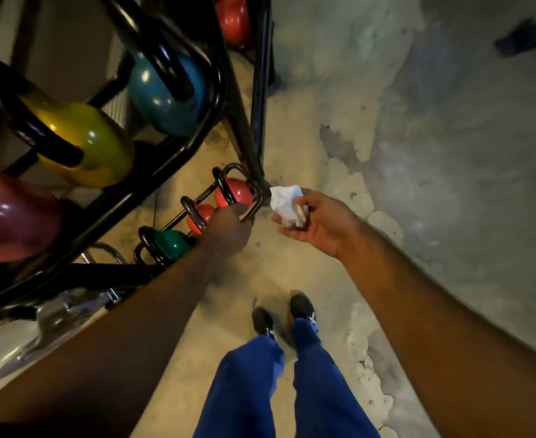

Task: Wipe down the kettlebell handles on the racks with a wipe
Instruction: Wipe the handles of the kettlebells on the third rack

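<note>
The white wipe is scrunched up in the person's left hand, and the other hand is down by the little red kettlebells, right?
Not quite. The head view shows the scrunched white wipe in the right hand, not the left. It is the left hand that is down by the little red kettlebells on the bottom rack.

Reads to me as a gym or weight room. A black tubular steel rack fills the left side, its tiers holding coloured kettlebells: a yellow one, a teal one, smaller red and green ones on the lowest tier. I see chromed metal gear at the lower left. The floor is bare, worn concrete, patchy and stained.
</note>
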